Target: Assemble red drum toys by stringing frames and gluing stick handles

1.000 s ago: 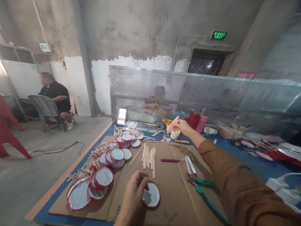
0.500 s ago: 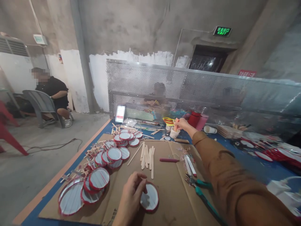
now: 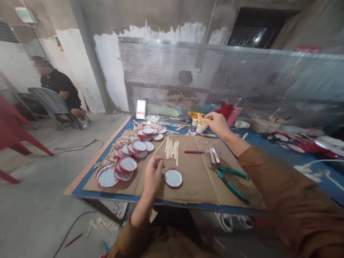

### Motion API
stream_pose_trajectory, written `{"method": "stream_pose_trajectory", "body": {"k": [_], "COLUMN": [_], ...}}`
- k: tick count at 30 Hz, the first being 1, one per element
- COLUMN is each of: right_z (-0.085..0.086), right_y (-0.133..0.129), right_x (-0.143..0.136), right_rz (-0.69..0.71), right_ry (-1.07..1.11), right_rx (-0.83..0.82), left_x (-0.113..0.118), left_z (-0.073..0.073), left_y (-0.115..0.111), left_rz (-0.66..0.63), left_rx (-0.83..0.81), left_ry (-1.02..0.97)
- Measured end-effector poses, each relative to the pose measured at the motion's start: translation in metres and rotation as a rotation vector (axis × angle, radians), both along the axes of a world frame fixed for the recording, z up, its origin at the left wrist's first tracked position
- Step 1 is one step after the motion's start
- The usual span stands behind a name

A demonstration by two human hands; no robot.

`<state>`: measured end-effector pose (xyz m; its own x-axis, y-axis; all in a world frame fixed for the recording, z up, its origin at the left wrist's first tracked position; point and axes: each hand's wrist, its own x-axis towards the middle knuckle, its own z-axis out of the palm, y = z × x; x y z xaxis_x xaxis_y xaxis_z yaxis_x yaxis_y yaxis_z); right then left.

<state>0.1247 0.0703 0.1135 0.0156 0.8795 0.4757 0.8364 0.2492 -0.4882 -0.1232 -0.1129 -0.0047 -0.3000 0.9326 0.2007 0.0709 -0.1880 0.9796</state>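
Note:
My right hand (image 3: 217,123) is beside a small white cup (image 3: 200,129) at the back of the table, its thumb and fingers pinched; whatever they hold is too small to make out. A peach-coloured piece (image 3: 199,118) stands in the cup, just left of the fingertips. Over the cardboard, my left hand (image 3: 153,175) has its fingers curled and thumb pressed in, their contents hidden. To its right lies a white disc with a red rim (image 3: 173,178). Flat wooden sticks (image 3: 172,148) lie behind the disc. Similar red-rimmed discs (image 3: 128,164) overlap at the left.
Green-handled pliers (image 3: 232,186), markers (image 3: 215,156) and a dark red pen (image 3: 194,152) lie on the cardboard sheet (image 3: 197,186). A red bottle (image 3: 225,110) and a lit phone (image 3: 141,109) stand at the perforated metal screen (image 3: 161,68). A person (image 3: 60,86) sits at far left.
My right fingers have drawn back to the right from the peach-coloured piece, which stays in the cup. My left hand has come away from the disc, uncovering it. The view has tilted down.

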Motion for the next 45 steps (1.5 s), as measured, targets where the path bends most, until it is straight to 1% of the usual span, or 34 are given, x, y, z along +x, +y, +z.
{"method": "stream_pose_trajectory", "body": {"k": [2,3,5,6,8,9,11,14,17,20,22,24,27,28,30,33,35,38,40,42,45], "right_z": [-0.005,-0.010,-0.023,-0.032,-0.052,-0.062,-0.079,-0.094,-0.100,-0.107,-0.114,-0.120,-0.126,-0.127,-0.127,-0.125,-0.122,-0.120,-0.119,-0.120,-0.121], "right_y": [-0.046,-0.069,-0.110,-0.127,-0.152,-0.161,-0.172,-0.178,-0.180,-0.181,-0.182,-0.183,-0.184,-0.183,-0.181,-0.178,-0.178,-0.178,-0.178,-0.178,-0.177], "right_x": [-0.024,-0.035,-0.053,-0.059,-0.067,-0.070,-0.074,-0.078,-0.081,-0.083,-0.084,-0.084,-0.084,-0.084,-0.084,-0.084,-0.083,-0.081,-0.080,-0.079,-0.080], "right_rz": [0.131,0.208,0.345,0.379,0.404,0.406,0.366,0.288,0.214,0.139,0.127,0.124,0.126,0.152,0.267,0.510,0.615,0.700,0.745,0.772,0.789], "right_ry": [-0.032,-0.074,-0.146,-0.183,-0.251,-0.273,-0.296,-0.317,-0.313,-0.231,-0.181,-0.166,-0.121,-0.076,0.066,0.317,0.437,0.547,0.604,0.648,0.664], "right_rx": [-0.040,-0.079,-0.155,-0.187,-0.228,-0.240,-0.246,-0.233,-0.235,-0.189,-0.112,-0.036,0.013,0.006,-0.040,-0.172,-0.283,-0.430,-0.496,-0.531,-0.562], "left_x": [-0.002,-0.003,-0.004,-0.003,-0.002,-0.001,0.000,0.002,0.002,0.001,0.000,0.000,-0.001,-0.002,-0.001,0.000,0.001,0.003,0.003,0.004,0.003], "left_z": [-0.003,-0.005,-0.008,-0.009,-0.011,-0.012,-0.013,-0.014,-0.013,-0.012,-0.011,-0.011,-0.012,-0.013,-0.013,-0.011,-0.007,-0.002,0.000,0.000,0.000], "left_y": [0.002,0.003,0.006,0.006,0.008,0.008,0.009,0.008,0.006,0.003,0.002,0.001,0.002,0.002,0.002,0.000,-0.002,-0.007,-0.009,-0.012,-0.015], "left_rz": [0.056,0.063,0.077,0.071,0.056,0.049,0.031,-0.017,-0.048,-0.047,-0.066,-0.112,-0.164,-0.172,-0.192,-0.215,-0.211,-0.224,-0.249,-0.252,-0.226], "left_rx": [0.051,0.054,0.058,0.075,0.103,0.113,0.122,0.111,0.078,0.051,0.042,0.033,0.016,0.012,0.012,0.020,0.020,0.008,-0.004,-0.014,-0.008], "left_ry": [0.091,0.135,0.247,0.305,0.406,0.452,0.543,0.678,0.735,0.685,0.632,0.587,0.514,0.482,0.406,0.314,0.283,0.233,0.198,0.199,0.277]}}
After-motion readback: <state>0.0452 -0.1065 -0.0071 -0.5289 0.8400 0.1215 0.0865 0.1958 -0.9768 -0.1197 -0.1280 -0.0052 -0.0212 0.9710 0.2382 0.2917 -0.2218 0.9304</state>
